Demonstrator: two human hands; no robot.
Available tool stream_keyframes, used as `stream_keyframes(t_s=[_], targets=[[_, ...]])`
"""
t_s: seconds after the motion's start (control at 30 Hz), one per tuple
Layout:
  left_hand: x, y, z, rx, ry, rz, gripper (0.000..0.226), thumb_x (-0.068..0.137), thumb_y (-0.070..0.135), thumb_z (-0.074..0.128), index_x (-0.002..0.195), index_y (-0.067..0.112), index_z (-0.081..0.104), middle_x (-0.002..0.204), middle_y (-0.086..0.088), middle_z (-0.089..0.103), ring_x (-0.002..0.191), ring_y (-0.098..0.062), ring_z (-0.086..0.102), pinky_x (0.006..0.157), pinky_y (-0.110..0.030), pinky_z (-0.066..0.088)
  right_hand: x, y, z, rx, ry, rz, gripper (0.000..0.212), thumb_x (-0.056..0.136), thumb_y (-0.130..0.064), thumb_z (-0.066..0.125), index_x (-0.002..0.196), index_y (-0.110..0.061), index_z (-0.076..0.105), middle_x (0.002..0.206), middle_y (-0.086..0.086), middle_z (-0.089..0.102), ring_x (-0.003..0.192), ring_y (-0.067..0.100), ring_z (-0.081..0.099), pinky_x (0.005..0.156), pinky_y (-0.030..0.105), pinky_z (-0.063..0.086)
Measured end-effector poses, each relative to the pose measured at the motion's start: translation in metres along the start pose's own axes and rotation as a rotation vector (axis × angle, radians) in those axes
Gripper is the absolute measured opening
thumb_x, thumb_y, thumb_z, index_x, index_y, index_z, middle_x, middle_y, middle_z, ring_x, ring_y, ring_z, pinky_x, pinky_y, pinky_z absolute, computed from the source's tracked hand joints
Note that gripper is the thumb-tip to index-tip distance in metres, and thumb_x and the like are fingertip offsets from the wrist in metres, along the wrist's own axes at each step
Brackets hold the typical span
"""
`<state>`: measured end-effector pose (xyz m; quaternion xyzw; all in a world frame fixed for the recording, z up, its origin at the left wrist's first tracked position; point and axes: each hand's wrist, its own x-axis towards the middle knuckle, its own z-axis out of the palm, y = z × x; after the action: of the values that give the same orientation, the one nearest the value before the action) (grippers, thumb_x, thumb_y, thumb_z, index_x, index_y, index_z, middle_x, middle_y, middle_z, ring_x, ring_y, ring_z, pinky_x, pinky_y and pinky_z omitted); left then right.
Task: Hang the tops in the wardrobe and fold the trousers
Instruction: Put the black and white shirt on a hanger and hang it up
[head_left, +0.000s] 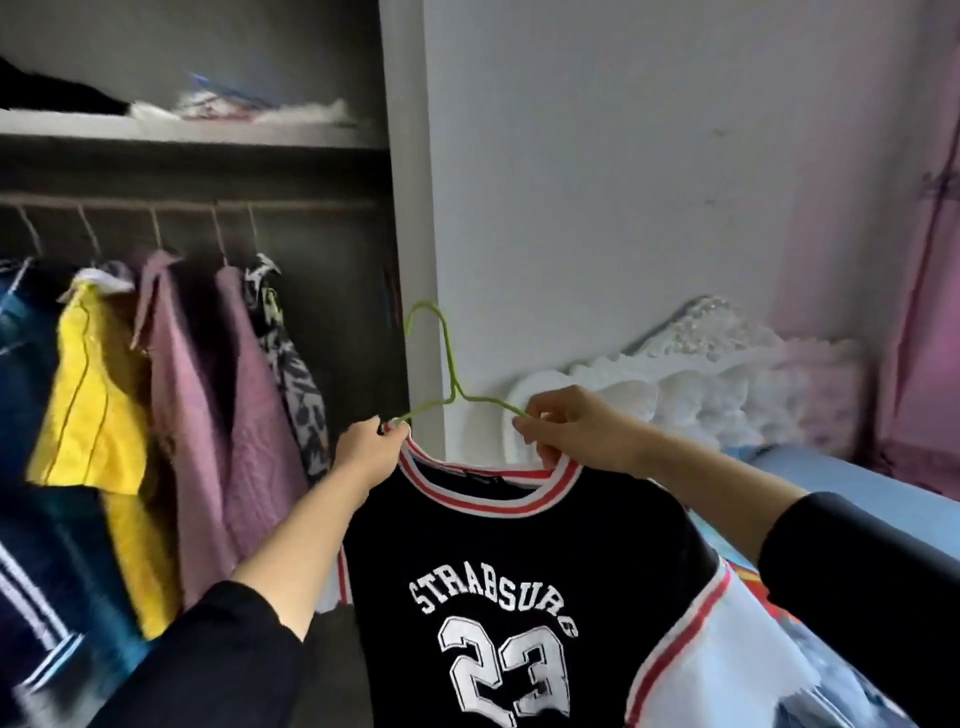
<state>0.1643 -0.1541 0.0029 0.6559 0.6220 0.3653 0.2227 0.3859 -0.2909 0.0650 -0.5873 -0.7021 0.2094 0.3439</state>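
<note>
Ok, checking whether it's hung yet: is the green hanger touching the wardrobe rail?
Apart. The head view shows the green hanger low, right of the wardrobe rail, clear space between; left hand and right hand hold it.

You are in a bedroom of a home. At nine o'clock stands a dark open wardrobe (337, 312). Inside it a metal rail (182, 205) carries a yellow top (98, 374) and a pink knitted garment (234, 395) on hangers, under a grey shelf (197, 130) holding soft things. At three o'clock a bed with a blue sheet (857, 488) meets a white carved headboard (701, 384). A plain white wall (623, 182) is at twelve o'clock and a pink curtain (930, 312) at two o'clock.
</note>
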Motion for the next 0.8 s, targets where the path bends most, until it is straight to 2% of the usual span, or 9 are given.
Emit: stream_keyframes(t_s=[0.1, 0.17, 0.27, 0.33, 0.43, 0.5, 0.57, 0.63, 0.8], targets=[[0.021, -0.004, 0.002, -0.196, -0.105, -0.047, 0.022, 0.090, 0.025, 0.054, 0.089, 0.004, 0.063, 0.082, -0.013, 0.057, 0.077, -0.023, 0.052, 0.070, -0.032, 0.040, 0.031, -0.014, 0.023, 0.015, -0.043, 0.001, 0.026, 0.095, -0.029, 0.057, 0.075, -0.013, 0.064, 0.056, -0.004, 0.065, 0.053, 0.013, 0.044, 0.055, 0.026, 0.036], [0.032, -0.006, 0.003, -0.215, -0.174, -0.020, 0.013, 0.090, 0.021, 0.054, 0.093, 0.012, 0.063, 0.078, -0.004, 0.053, 0.074, -0.020, 0.048, 0.068, -0.030, 0.036, 0.043, -0.025, 0.031, 0.047, -0.035, 0.001, 0.027, 0.094, -0.026, 0.057, 0.072, -0.013, 0.064, 0.056, -0.007, 0.065, 0.052, 0.011, 0.041, 0.051, 0.021, 0.034], [0.057, -0.011, -0.001, -0.232, -0.237, 0.001, 0.015, 0.093, 0.022, 0.051, 0.104, 0.026, 0.059, 0.102, 0.000, 0.060, 0.093, -0.016, 0.055, 0.086, -0.030, 0.041, 0.074, -0.038, 0.040, 0.149, -0.049, 0.021, 0.029, 0.094, -0.021, 0.057, 0.071, -0.008, 0.065, 0.059, -0.001, 0.063, 0.047, 0.009, 0.041, 0.048, 0.015, 0.035], [0.080, -0.014, -0.006, -0.262, -0.254, -0.001, 0.015, 0.095, 0.022, 0.049, 0.100, 0.032, 0.060, 0.107, 0.003, 0.056, 0.089, -0.010, 0.051, 0.088, -0.029, 0.037, 0.102, -0.047, 0.048, 0.222, -0.050, 0.046, 0.030, 0.095, -0.018, 0.056, 0.070, -0.004, 0.066, 0.061, 0.006, 0.060, 0.043, 0.008, 0.041, 0.047, 0.015, 0.038], [0.121, -0.013, -0.020, -0.220, -0.286, 0.006, 0.032, 0.097, 0.025, 0.049, 0.127, 0.025, 0.057, 0.115, 0.003, 0.057, 0.096, -0.010, 0.051, 0.088, -0.027, 0.036, 0.145, -0.058, 0.060, 0.326, 0.002, 0.022, 0.034, 0.091, -0.013, 0.055, 0.059, -0.008, 0.065, 0.058, 0.003, 0.060, 0.052, 0.009, 0.050, 0.065, 0.027, 0.048], [0.153, -0.008, -0.030, -0.183, -0.272, 0.036, 0.032, 0.095, 0.027, 0.052, 0.126, 0.024, 0.058, 0.108, 0.003, 0.063, 0.097, -0.012, 0.055, 0.082, -0.025, 0.042, 0.176, -0.065, 0.069, 0.368, 0.038, -0.009, 0.034, 0.089, -0.013, 0.055, 0.057, -0.010, 0.064, 0.066, 0.007, 0.062, 0.067, 0.016, 0.056, 0.082, 0.037, 0.050], [0.185, -0.004, -0.038, -0.083, -0.216, 0.098, 0.035, 0.087, 0.035, 0.057, 0.120, 0.023, 0.061, 0.111, -0.001, 0.066, 0.098, -0.015, 0.059, 0.085, -0.027, 0.046, 0.204, -0.073, 0.076, 0.408, 0.048, -0.033, 0.028, 0.089, -0.014, 0.056, 0.063, -0.005, 0.063, 0.069, 0.010, 0.061, 0.072, 0.020, 0.056, 0.080, 0.036, 0.049], [0.216, -0.007, -0.048, 0.070, -0.097, 0.140, 0.051, 0.083, 0.039, 0.058, 0.130, 0.019, 0.056, 0.130, -0.004, 0.059, 0.120, -0.024, 0.054, 0.102, -0.034, 0.042, 0.230, -0.081, 0.085, 0.439, 0.066, -0.042, 0.025, 0.090, -0.014, 0.057, 0.068, -0.004, 0.062, 0.067, 0.010, 0.060, 0.071, 0.021, 0.055, 0.070, 0.030, 0.046], [0.247, -0.009, -0.087, 0.318, 0.173, 0.360, 0.047, 0.088, 0.015, 0.052, 0.134, 0.006, 0.050, 0.147, -0.020, 0.037, 0.144, -0.030, 0.020, 0.118, -0.033, 0.011, 0.292, -0.102, 0.108, 0.465, 0.120, -0.079, 0.023, 0.088, -0.005, 0.054, 0.067, 0.000, 0.064, 0.063, 0.008, 0.062, 0.062, 0.018, 0.056, 0.064, 0.026, 0.046]])
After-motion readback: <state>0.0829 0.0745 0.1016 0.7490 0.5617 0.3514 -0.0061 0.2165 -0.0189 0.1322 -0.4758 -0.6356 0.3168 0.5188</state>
